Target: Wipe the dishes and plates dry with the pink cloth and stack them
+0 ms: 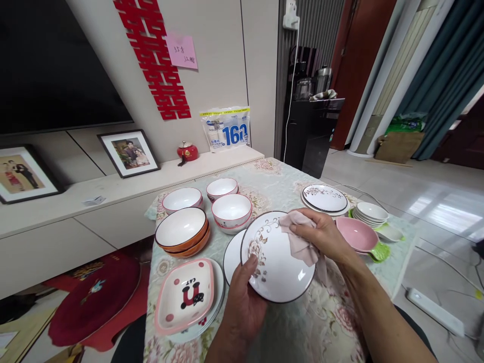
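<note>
My left hand [247, 292] grips a white plate [278, 275] by its lower left edge, thumb on top. The plate has a dark rim and a brown flower pattern, and it is held tilted above the table. In my right hand [321, 234] is a pale pink cloth [302, 242], pressed on the plate's upper right part. Behind the held plate, another white plate [231, 257] lies partly hidden. To the left are a square cat dish [185, 297] on round plates and stacked orange bowls [189, 246].
White bowls with red rims [232, 209] stand at the table's middle left. On the right are flowered plates [325, 197], small white dishes [372, 212] and a pink bowl [357, 234]. A flowered tablecloth [272, 174] covers the table. A power strip [434, 310] lies on the floor.
</note>
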{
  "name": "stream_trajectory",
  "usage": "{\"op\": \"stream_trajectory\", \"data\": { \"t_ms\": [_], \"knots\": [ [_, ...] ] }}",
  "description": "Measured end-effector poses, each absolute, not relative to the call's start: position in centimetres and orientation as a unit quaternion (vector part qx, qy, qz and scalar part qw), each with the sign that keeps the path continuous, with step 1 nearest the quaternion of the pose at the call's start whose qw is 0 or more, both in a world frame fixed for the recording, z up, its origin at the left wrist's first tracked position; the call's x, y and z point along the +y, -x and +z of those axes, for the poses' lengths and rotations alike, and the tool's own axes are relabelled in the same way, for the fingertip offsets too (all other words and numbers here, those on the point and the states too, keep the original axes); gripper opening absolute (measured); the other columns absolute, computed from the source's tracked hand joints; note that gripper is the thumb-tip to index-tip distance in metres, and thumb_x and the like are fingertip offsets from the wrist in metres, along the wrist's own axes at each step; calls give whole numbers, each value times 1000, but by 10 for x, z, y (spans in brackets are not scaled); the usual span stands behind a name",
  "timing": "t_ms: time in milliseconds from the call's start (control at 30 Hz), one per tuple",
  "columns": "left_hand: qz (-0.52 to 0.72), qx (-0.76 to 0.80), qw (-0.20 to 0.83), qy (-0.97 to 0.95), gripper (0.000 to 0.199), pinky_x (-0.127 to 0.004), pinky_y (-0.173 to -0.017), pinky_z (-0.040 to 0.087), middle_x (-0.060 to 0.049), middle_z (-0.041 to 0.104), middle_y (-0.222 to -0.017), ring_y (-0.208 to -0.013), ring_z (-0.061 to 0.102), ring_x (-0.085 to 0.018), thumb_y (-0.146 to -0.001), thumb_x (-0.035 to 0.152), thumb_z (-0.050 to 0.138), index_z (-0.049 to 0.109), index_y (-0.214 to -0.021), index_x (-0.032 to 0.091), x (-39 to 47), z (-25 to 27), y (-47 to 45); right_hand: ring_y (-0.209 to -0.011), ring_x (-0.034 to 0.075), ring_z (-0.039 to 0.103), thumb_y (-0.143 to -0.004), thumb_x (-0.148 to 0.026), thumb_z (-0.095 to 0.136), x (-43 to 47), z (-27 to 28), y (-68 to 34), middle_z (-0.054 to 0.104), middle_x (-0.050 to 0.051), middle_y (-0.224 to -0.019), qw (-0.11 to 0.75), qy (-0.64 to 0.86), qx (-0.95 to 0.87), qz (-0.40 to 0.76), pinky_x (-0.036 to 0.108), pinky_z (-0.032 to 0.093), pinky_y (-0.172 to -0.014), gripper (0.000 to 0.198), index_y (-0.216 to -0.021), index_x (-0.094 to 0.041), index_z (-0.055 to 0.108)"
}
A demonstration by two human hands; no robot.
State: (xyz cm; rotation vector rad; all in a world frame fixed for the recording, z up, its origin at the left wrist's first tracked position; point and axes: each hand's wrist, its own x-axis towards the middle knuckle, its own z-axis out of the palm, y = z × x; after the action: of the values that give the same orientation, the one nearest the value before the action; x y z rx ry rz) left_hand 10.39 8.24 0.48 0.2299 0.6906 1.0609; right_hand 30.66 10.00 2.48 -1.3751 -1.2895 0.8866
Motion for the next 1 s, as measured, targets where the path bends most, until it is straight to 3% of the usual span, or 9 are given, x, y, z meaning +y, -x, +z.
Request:
{"op": "stream_trajectory", "data": {
  "t_ms": [133, 333, 567, 733, 867, 1000],
  "knots": [
    [474, 300, 811, -167, 52, -48, -100, 54, -19, 78, -109, -108, 72, -33, -82, 15, 72, 60, -132, 9, 81, -1, -103, -86, 21, 64, -78, -30, 71, 96, 31, -305, 72, 3, -93, 484, 571, -550, 370, 31, 47, -75, 25, -100, -21, 74],
    [546, 330, 760, -123, 58, -46, -94, 58, -15, 79, -108, -100, 75, -31, -83, 19, 74, 56, -138, 17, 81, -6, -107, -66, 15, 54, -79, -41, 70, 104, 22, -291, 62, -1, -74, 524, 572, -498, 387, 26, 40, -59, 25, -90, -18, 68],
    [616, 332, 711, -70, 44, -41, -95, 58, -11, 80, -109, -101, 75, -26, -92, 21, 61, 59, -136, 23, 90, 1, -105, -71, 17, 56, -77, -40, 69, 107, 13, -274, 65, 2, -78, 464, 567, -502, 460, 27, 42, -62, 27, -86, -15, 67],
    [610, 320, 721, -77, 52, -45, -99, 56, -10, 78, -115, -107, 72, -27, -88, 14, 65, 57, -138, 25, 88, 0, -108, -72, 19, 60, -70, -36, 72, 109, 12, -271, 68, 2, -80, 506, 542, -440, 507, 29, 45, -65, 32, -95, -16, 68],
    [566, 314, 759, -69, 54, -49, -100, 55, -12, 79, -111, -101, 75, -27, -86, 10, 63, 56, -138, 20, 86, 6, -106, -68, 17, 58, -67, -34, 73, 107, 17, -284, 67, 0, -78, 534, 548, -434, 476, 27, 44, -62, 32, -95, -17, 70],
    [497, 333, 798, -74, 50, -53, -96, 56, -15, 81, -94, -85, 77, -29, -85, 10, 64, 59, -135, 11, 84, 12, -100, -65, 15, 55, -70, -35, 74, 100, 23, -299, 64, 0, -74, 510, 559, -463, 462, 26, 40, -58, 30, -94, -16, 71]
  ]
}}
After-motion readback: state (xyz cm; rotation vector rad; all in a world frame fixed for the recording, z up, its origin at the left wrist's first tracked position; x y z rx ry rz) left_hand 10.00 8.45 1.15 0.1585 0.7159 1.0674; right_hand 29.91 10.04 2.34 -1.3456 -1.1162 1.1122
